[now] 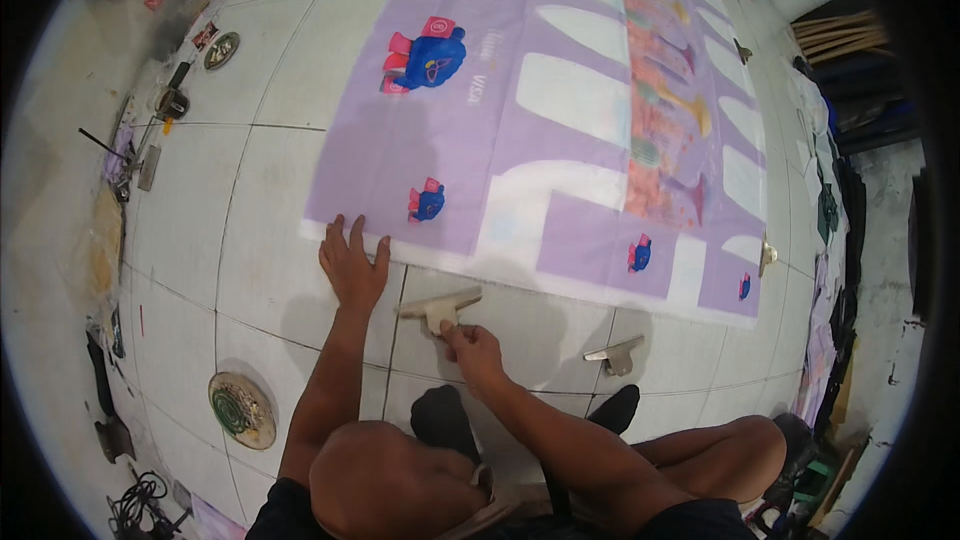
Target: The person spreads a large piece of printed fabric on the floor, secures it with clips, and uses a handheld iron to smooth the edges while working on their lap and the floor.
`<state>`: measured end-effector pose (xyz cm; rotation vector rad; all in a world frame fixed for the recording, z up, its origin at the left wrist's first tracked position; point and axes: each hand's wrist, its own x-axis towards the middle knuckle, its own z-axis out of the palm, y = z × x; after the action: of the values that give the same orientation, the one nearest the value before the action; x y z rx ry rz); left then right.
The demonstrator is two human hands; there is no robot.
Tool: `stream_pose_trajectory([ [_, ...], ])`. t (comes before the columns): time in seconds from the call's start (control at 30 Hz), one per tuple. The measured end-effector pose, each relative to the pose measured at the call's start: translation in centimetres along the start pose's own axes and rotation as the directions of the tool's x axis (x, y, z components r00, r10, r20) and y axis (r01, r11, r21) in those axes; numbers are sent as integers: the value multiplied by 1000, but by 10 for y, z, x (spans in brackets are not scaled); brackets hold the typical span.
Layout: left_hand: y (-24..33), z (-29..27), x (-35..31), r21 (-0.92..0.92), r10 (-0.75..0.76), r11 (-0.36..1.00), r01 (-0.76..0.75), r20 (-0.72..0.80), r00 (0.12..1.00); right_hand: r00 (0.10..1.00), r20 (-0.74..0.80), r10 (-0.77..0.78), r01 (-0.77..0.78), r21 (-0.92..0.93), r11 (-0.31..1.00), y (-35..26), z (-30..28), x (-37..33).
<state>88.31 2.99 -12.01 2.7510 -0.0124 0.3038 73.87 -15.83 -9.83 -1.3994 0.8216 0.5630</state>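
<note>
A large lilac printed fabric sheet [400,150], patterned with blue-and-pink cartoon figures and white shapes, lies spread over the tiled floor. My left hand [355,265] rests on its near-left corner, fingers spread apart. Just below the near edge, my right hand [475,352] pinches a wide metal bulldog clip [440,310] by its handle. The clip's jaw is apart from the fabric. Farther right on the tiles lies a second bulldog clip [617,354]. Another clip [767,254] grips the fabric's right edge, with more clips along that side.
A round patterned disc [241,410] sits on the floor at my left. Tools and a metal lid [222,50] line the left wall. Dark cloth [848,240] and bundled sticks [840,35] are heaped at the right. My dark-socked foot [443,420] is below the right hand.
</note>
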Motion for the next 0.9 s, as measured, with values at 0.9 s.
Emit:
stream_pose_trajectory([
  [0.9,-14,-10,10,128,-66,991,45,165,984,566,282,-775,471,-882,24,-54,-81,40],
])
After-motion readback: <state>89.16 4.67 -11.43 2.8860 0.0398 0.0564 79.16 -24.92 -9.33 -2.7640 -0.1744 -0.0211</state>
